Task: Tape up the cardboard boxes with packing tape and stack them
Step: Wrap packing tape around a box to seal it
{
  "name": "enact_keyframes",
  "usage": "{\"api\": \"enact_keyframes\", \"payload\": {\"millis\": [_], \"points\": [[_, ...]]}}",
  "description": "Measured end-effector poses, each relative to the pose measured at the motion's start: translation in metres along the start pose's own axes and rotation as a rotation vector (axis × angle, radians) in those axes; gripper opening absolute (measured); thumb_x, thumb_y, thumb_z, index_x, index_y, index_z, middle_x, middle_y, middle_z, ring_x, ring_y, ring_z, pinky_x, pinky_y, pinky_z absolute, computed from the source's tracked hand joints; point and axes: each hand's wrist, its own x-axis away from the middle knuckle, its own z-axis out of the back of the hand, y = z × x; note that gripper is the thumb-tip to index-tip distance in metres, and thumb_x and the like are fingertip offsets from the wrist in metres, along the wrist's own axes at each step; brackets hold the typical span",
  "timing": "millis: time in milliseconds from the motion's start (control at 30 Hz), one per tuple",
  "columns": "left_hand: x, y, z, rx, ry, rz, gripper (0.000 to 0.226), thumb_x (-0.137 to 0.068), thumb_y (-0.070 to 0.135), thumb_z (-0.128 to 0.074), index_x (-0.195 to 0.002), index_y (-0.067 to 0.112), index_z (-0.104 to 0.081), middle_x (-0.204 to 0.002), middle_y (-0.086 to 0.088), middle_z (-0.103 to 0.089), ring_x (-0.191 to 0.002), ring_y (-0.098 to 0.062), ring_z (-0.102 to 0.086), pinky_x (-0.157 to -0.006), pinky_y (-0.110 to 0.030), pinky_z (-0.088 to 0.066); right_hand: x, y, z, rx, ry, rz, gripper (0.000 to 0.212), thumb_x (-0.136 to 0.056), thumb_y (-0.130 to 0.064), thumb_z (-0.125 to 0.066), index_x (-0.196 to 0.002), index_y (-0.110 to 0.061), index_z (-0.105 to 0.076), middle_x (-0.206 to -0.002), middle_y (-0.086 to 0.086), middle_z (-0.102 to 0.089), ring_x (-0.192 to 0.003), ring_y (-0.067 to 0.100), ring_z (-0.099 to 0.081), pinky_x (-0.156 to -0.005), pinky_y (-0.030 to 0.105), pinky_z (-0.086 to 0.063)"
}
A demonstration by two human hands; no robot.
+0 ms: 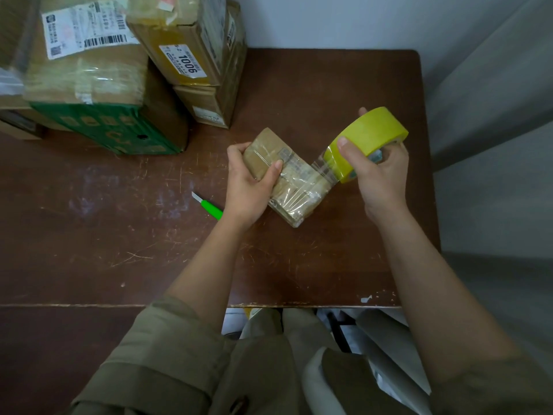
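two hands: left hand grips small box, right hand tape roll.

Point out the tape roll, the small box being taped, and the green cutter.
tape roll (pixel 369 136): head view, yellow outer band.
small box (pixel 294 187): head view, taped top face.
green cutter (pixel 212 208): head view, handle.

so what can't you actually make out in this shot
Head view only:
- Green-handled utility knife: rear end hidden under the left hand.
- Small brown cardboard box: label print blurred beneath clear tape.
- Yellow packing tape roll: core covered by the right hand.
- Large taped cardboard box: cut off by the frame's top edge.
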Motion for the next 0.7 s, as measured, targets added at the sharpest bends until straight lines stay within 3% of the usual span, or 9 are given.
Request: {"api": "enact_keyframes", "payload": {"millis": [67, 200, 367, 500, 633, 700], "points": [[-0.001, -0.001, 0.000, 0.004, -0.011, 0.004, 0.047, -0.089, 0.033, -0.070, -0.116, 0.028, -0.033, -0.125, -0.009, -0.053, -0.112, -0.017, -0.058, -0.095, -0.040, -0.053, -0.003, 0.005, 0.002, 0.004, 0.013, -0.023, 0.072, -0.059, -0.069, -0.085, -0.116, -0.026, -0.071, -0.140, 0.002, -0.055, -0.129, 0.036, -0.051, -0.100, 0.052, -0.051], [-0.001, -0.001, 0.001, -0.013, -0.037, 0.012, 0.050, -0.086, 0.041, -0.068, -0.117, 0.030, -0.031, -0.128, -0.010, -0.050, -0.118, -0.021, -0.055, -0.099, -0.046, -0.050, -0.005, 0.009, 0.002, -0.019, 0.017, -0.060, 0.081, -0.057, -0.067, -0.086, -0.122, -0.021, -0.070, -0.143, 0.005, -0.052, -0.119, 0.026, -0.062, -0.097, 0.044, -0.055], [0.000, 0.000, 0.002, -0.018, -0.058, -0.005, 0.047, -0.090, 0.033, -0.068, -0.117, 0.025, -0.031, -0.129, -0.012, -0.047, -0.119, -0.021, -0.053, -0.101, -0.045, -0.048, -0.001, 0.003, -0.002, -0.039, 0.010, -0.046, 0.038, -0.064, -0.047, -0.086, -0.099, -0.038, -0.076, -0.132, 0.013, -0.060, -0.101, 0.020, -0.069, -0.079, 0.029, -0.056], [0.000, 0.001, 0.002, -0.019, -0.056, 0.011, 0.048, -0.088, 0.036, -0.068, -0.116, 0.028, -0.031, -0.129, -0.011, -0.048, -0.120, -0.021, -0.053, -0.101, -0.046, -0.049, 0.003, 0.002, -0.004, -0.018, 0.046, -0.083, 0.018, -0.063, -0.045, -0.085, -0.078, -0.039, -0.077, -0.121, 0.007, -0.066, -0.095, 0.016, -0.071, -0.078, 0.031, -0.057], [0.000, 0.000, 0.002, -0.012, -0.058, 0.022, 0.047, -0.088, 0.036, -0.069, -0.116, 0.028, -0.031, -0.128, -0.011, -0.049, -0.119, -0.020, -0.054, -0.100, -0.046, -0.049, -0.002, 0.013, -0.006, 0.062, 0.079, -0.160, 0.037, -0.053, -0.064, -0.088, -0.084, -0.049, -0.075, -0.131, 0.017, -0.056, -0.103, 0.021, -0.068, -0.089, 0.044, -0.059], [0.000, 0.000, 0.001, -0.017, -0.061, 0.026, 0.047, -0.089, 0.034, -0.069, -0.116, 0.028, -0.031, -0.128, -0.011, -0.049, -0.119, -0.020, -0.054, -0.101, -0.045, -0.049, -0.003, 0.019, -0.006, 0.133, 0.090, -0.193, 0.057, -0.046, -0.077, -0.085, -0.088, -0.041, -0.074, -0.128, 0.016, -0.057, -0.110, 0.025, -0.065, -0.093, 0.047, -0.056]]}}
